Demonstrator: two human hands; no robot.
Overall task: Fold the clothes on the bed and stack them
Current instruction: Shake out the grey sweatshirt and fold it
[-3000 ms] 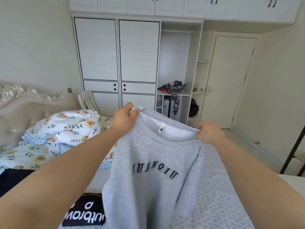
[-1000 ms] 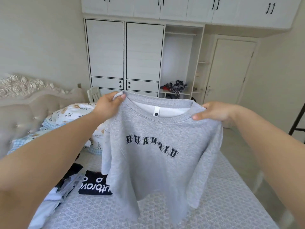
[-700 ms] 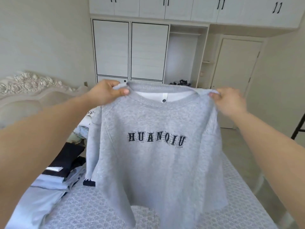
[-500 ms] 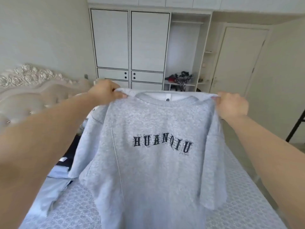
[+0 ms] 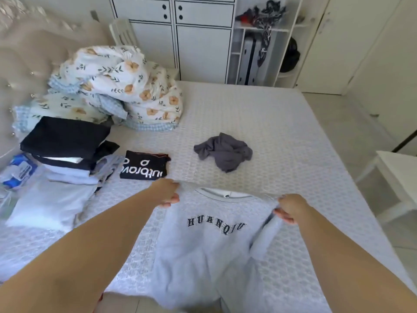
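Head view, nearest: grey sweatshirt (image 5: pixel 203 256) spread front-up over the near edge of the bed (image 5: pixel 270 123), lettering readable, hem hanging off toward the person. Judged to be laid flat so the sleeves can be folded in.
Left hand: left hand (image 5: pixel 168 193) grips the shoulder seam beside the collar, fingers (image 5: pixel 174 197) curled under the fabric, thumb on top.
Right hand: right hand (image 5: pixel 291 207) pinches the opposite shoulder, fingers clamped on the cloth; the sleeve below it is bunched, not yet smoothed.
Why held so: a two-point hold at the shoulders keeps the neckline taut and square to the mattress; probably the last tension before letting go.
Left of arms: pale blue garments (image 5: pixel 52 195) lie flattened, with a dark folded stack (image 5: pixel 65 138) behind them. This looks like the stacking spot.
Beside stack: black printed top (image 5: pixel 144 166), folded small, print upward, just apart from the stack.
Mid bed: crumpled dark grey garment (image 5: pixel 224 152), alone and unfolded, apparently next in line.
Far: floral duvet (image 5: pixel 117 86) heaped against the headboard (image 5: pixel 27 53), out of the working area; wardrobe (image 5: pixel 203 37) beyond.
Progress: several items done, one in hand, at least one waiting.
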